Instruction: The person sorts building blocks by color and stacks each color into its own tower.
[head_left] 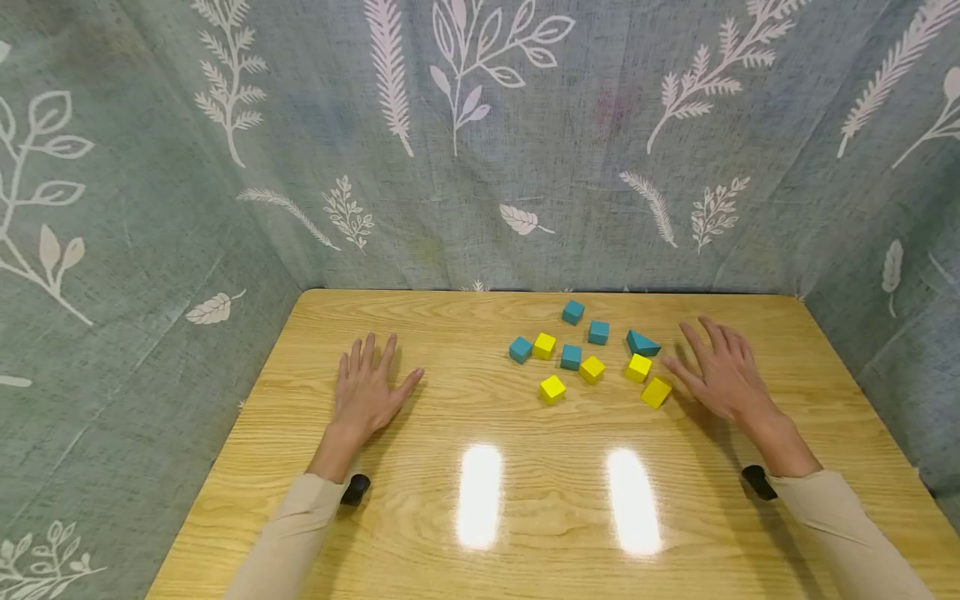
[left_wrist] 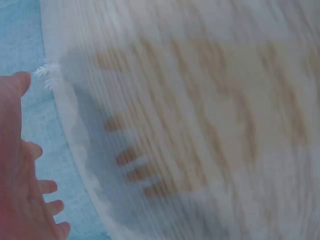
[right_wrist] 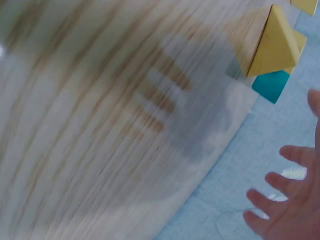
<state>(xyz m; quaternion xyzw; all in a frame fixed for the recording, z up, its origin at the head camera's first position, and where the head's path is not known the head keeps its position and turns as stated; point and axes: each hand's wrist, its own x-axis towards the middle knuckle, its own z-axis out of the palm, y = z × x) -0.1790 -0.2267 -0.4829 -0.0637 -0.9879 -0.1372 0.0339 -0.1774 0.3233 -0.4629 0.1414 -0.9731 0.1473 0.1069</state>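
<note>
My left hand (head_left: 366, 398) is over the left part of the wooden table, fingers spread and straight, holding nothing. My right hand (head_left: 722, 377) hovers at the right with loosely extended fingers, also holding nothing. Nearest its thumb lie a yellow block (head_left: 656, 392), a yellow cube (head_left: 638, 367) and a blue triangular block (head_left: 642, 343). Further left are several blue cubes (head_left: 571, 357) and yellow cubes (head_left: 552, 390), loosely scattered. In the right wrist view, a yellow block with a triangular face (right_wrist: 275, 45) stands beside the fingers, partly hiding a blue-green block (right_wrist: 272, 86).
The wooden table (head_left: 420, 533) has two bright light reflections near its front. Grey-blue curtains (head_left: 480, 225) with white leaf prints stand behind it and on both sides. A dark wrist device (head_left: 356, 490) sits at the left cuff, another (head_left: 759, 482) at the right.
</note>
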